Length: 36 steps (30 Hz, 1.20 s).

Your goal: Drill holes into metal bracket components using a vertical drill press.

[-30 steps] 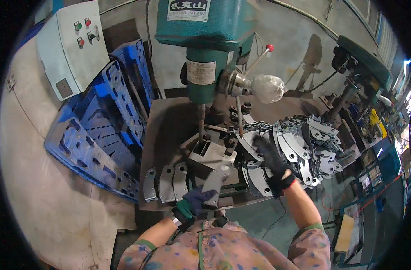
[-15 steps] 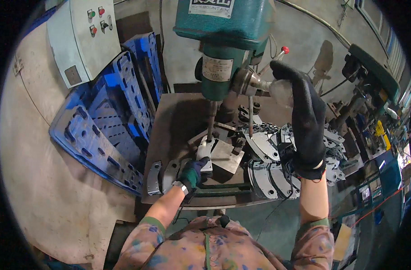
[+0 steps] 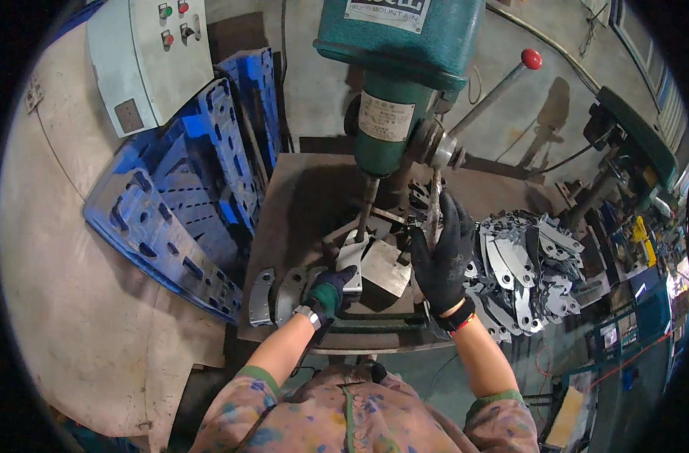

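Note:
My gloved left hand [image 3: 330, 291] is closed on a light grey metal bracket [image 3: 350, 266] under the drill press. The drill bit [image 3: 367, 211] comes down at the bracket's far end; whether it touches is too small to tell. Beside the bracket lies a square metal block [image 3: 386, 269]. My right hand [image 3: 444, 260], in a black glove, is around a feed lever [image 3: 435, 208] of the drill press, thumb on one side and fingers on the other. The lever's lower end is hidden by the hand.
The green drill press head [image 3: 393, 113] hangs over the worktable [image 3: 292, 192]. Another lever with a red knob [image 3: 531, 59] points up right. Curved metal plates [image 3: 510, 272] are heaped at right, and several lie left of my left hand. Blue pallets [image 3: 171, 196] lean at left.
My right hand has come down and left, and the levers have turned. The red knob now stands higher and further right. My left hand stays on the bracket. The view has shifted slightly.

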Each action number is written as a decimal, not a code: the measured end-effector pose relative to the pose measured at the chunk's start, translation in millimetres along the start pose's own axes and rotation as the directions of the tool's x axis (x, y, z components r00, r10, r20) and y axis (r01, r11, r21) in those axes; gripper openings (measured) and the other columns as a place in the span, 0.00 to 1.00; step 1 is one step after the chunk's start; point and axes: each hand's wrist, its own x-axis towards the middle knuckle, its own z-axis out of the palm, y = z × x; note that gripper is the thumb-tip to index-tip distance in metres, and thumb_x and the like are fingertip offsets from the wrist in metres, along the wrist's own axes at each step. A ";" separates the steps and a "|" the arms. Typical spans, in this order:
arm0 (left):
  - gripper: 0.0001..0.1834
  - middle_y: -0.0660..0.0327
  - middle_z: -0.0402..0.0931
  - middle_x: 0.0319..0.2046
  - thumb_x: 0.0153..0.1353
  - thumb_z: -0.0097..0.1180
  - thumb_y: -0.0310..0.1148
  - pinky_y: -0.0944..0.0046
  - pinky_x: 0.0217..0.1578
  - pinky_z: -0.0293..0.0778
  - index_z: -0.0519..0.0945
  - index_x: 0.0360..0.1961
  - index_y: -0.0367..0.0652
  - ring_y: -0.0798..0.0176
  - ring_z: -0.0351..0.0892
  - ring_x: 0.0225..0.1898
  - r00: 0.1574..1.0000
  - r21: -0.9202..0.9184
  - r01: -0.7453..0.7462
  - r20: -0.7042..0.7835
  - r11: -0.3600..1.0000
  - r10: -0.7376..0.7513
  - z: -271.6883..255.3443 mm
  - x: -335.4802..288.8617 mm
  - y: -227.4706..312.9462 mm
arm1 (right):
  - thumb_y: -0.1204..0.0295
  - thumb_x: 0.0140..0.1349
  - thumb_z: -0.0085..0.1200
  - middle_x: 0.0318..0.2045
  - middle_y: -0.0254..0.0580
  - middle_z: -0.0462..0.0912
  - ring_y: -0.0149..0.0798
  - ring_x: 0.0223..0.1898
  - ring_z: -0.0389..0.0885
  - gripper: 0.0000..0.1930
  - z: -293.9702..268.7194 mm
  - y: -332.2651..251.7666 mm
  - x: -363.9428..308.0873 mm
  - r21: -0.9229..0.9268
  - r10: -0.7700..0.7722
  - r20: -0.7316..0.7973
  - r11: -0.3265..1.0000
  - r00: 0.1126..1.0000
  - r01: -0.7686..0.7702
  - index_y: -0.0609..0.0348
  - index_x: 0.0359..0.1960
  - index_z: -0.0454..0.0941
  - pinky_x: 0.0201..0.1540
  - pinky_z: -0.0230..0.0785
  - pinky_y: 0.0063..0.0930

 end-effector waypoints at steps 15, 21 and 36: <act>0.33 0.51 0.92 0.50 0.72 0.70 0.57 0.53 0.57 0.78 0.90 0.55 0.32 0.52 0.87 0.50 0.965 0.363 -0.216 -0.063 0.906 0.255 -11.7 9.0 -3.6 | 0.70 0.68 0.66 0.74 0.65 0.75 0.64 0.71 0.77 0.43 97.2 85.9 -57.3 0.235 0.391 0.108 0.883 0.914 -0.406 0.62 0.83 0.59 0.71 0.73 0.50; 0.30 0.55 0.92 0.44 0.73 0.69 0.56 0.55 0.48 0.80 0.91 0.50 0.33 0.59 0.86 0.39 0.990 0.260 -0.096 -0.073 0.961 0.119 -7.3 -2.8 4.1 | 0.61 0.74 0.64 0.55 0.62 0.89 0.64 0.52 0.90 0.34 127.0 114.9 -63.2 0.109 0.512 0.072 0.849 0.856 -0.517 0.53 0.78 0.68 0.51 0.81 0.53; 0.29 0.54 0.92 0.32 0.75 0.67 0.56 0.56 0.29 0.82 0.92 0.47 0.35 0.59 0.90 0.28 0.988 0.275 -0.102 -0.084 0.956 0.130 5.0 -12.7 12.3 | 0.63 0.72 0.63 0.42 0.55 0.91 0.62 0.43 0.91 0.20 160.5 179.1 -73.3 0.020 0.457 0.066 0.888 0.887 -0.459 0.53 0.63 0.82 0.45 0.83 0.54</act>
